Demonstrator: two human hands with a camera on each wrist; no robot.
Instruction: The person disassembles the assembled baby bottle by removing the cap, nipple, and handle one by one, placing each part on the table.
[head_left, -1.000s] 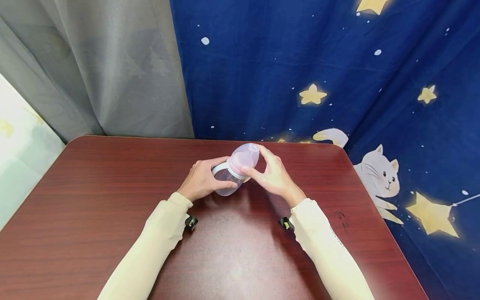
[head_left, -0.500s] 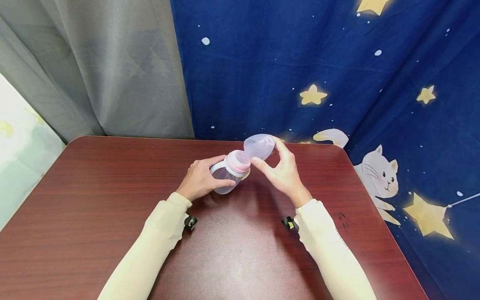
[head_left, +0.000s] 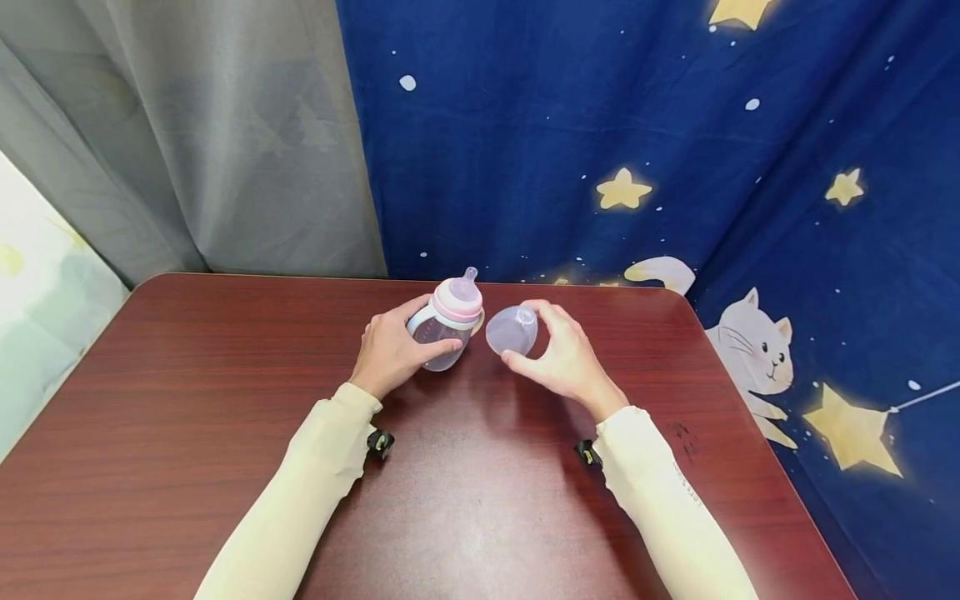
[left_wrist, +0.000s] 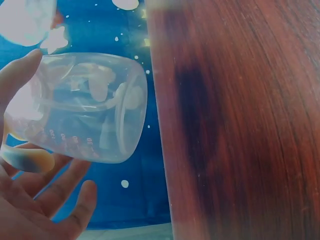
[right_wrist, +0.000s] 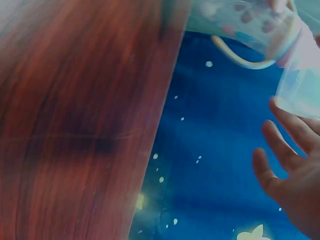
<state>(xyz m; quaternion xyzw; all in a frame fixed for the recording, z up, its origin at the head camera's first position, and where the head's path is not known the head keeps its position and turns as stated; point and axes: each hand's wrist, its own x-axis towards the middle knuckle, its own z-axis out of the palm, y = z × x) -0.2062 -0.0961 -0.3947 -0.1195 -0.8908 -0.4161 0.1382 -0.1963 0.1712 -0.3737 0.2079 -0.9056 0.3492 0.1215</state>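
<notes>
My left hand (head_left: 388, 350) grips a clear baby bottle (head_left: 444, 333) around its body, thumb across the front. The bottle tilts slightly right, with a pink and white collar and a clear nipple (head_left: 470, 275) bare on top. A pale handle (left_wrist: 30, 159) shows beside the fingers in the left wrist view, along with printed measuring marks on the bottle wall. To the right, my right hand (head_left: 564, 357) pinches a translucent domed bottle cap (head_left: 512, 331) between thumb and fingers. Cap and bottle are apart, a small gap between them. Both are held above the table.
The reddish-brown wooden table (head_left: 465, 500) spreads below both hands, its far edge just behind the bottle. Beyond it hang a grey curtain (head_left: 262, 150) and a blue curtain (head_left: 525, 150) with stars. Dark camera mounts sit at both wrists.
The cap has come off the bottle; the right hand has lifted it up and right, then lowered it. The bottle has moved slightly left and stands more upright, its nipple now in view.
</notes>
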